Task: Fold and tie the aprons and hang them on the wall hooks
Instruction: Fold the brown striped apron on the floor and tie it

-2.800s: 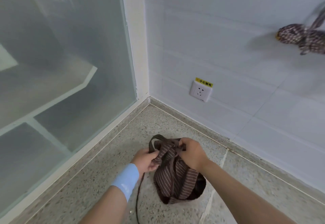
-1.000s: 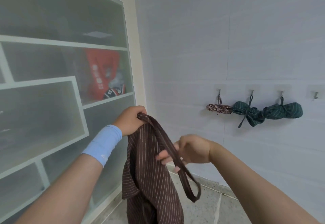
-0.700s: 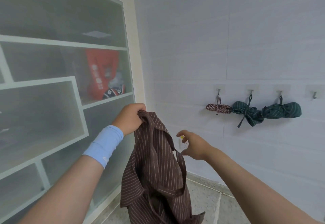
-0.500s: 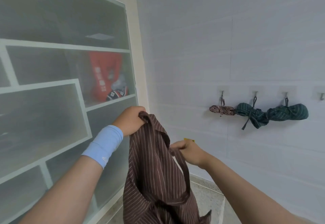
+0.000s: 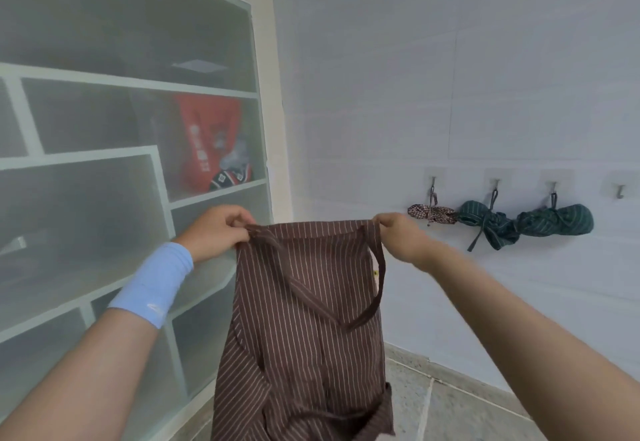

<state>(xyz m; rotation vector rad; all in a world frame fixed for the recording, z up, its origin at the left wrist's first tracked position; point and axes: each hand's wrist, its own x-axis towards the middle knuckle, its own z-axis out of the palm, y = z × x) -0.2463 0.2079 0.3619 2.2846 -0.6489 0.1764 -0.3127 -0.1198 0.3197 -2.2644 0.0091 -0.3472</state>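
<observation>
Left grip (image 5: 221, 229): fingers curled, pinching the top left corner of the brown striped apron (image 5: 304, 302). Right grip (image 5: 398, 236): fingers curled, pinching the top right corner.

The apron is in the air in front of the person. Its top edge is stretched level between the two grips, and the body hangs toward the floor (image 5: 450, 406) with the lower part crumpled. The neck strap (image 5: 380, 285) droops loose across the front.

On the wall, three hooks carry tied bundles: one checked bundle (image 5: 431, 214) and two green bundles (image 5: 488, 224). The bare hook (image 5: 620, 191) is at the right end of the row.

Risks (judgement):
- The loose strap may get trapped inside a fold, leaving nothing to tie with.
- Both holds are small pinches, so a corner may slip when either grip shifts to fold.
- The crumpled lower part may fold unevenly.

Change vs. 0.5 s ago: the apron then hung bunched from the left grip alone, with the right grip at the strap. Now the right grip has the far corner and the cloth is spread flat.
</observation>
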